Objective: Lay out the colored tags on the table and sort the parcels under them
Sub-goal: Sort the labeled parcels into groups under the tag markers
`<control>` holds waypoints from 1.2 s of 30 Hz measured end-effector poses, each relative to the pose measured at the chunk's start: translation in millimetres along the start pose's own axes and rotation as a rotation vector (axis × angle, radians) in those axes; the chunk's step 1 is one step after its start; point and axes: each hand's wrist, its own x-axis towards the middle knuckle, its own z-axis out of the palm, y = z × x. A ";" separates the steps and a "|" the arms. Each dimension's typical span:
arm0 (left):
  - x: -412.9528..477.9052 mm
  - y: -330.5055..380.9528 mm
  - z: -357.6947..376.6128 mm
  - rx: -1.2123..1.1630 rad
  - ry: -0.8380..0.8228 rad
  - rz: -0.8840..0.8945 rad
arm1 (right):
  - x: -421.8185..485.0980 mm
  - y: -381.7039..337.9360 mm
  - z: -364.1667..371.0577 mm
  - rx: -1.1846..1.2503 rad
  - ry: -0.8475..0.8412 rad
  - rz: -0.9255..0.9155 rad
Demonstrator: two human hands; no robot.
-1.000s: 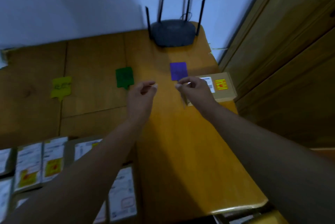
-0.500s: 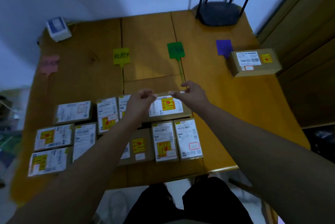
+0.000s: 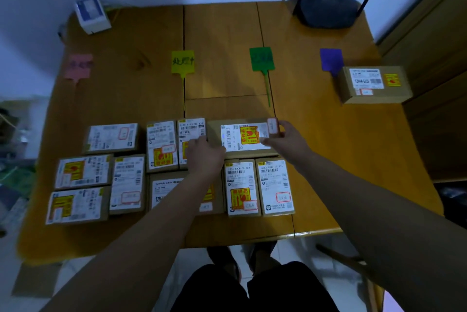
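- As I judge it, the step in hand is picking one parcel [image 3: 242, 137] out of the unsorted group. It lies at the far right corner of that group, in the near half of the table [image 3: 328, 140].
- The other parcels [image 3: 161, 145] sit close on its left and near sides. A straight lift, with no sliding, should keep them from being dragged out of line.
- The label is best kept face up. The small red-framed sticker at the parcel's right end probably decides which tag it goes under, though it is too blurred to read here.
- The tags lie in a row across the far half of the table. The pink tag [image 3: 78, 65] is at the left, then the yellow tag [image 3: 183, 61], the green tag [image 3: 262, 58] and the purple tag [image 3: 331, 59] at the right.
- One sorted box [image 3: 374, 84] already lies just beside the purple tag, to its right.
- The parcel should be set down on the near side of its tag, off the tag's thin tail, with room left for more.
- The right hand [image 3: 285, 136] holds the parcel's right end, with the thumb on top of the label and the fingers curled round the far corner.
- The left hand [image 3: 206, 154] is at the parcel's left end with its back to the camera and its fingers bent. I cannot tell whether it grips the parcel or only rests against it.
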 end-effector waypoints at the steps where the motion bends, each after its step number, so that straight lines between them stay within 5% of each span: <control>1: -1.6 -0.1 0.7 -0.020 0.019 0.007 | 0.3 0.4 1.0 0.015 -0.001 -0.004; 9: -15.2 30.9 -9.0 -0.495 0.145 0.095 | 1.1 -34.3 -20.6 0.083 0.125 -0.099; 16: -15.6 95.1 -67.6 -0.974 0.031 0.177 | -20.5 -86.7 -47.5 0.182 -0.064 -0.156; 21: 1.1 139.6 -141.1 -0.868 -0.027 0.227 | -36.5 -119.9 -62.2 0.085 -0.125 -0.257; 26: 3.0 176.8 -197.4 -0.673 -0.187 0.338 | -47.9 -140.3 -70.6 0.381 -0.413 -0.222; 36: -3.1 169.0 -185.2 -0.707 -0.265 0.462 | -52.0 -148.4 -53.0 0.641 -0.477 -0.252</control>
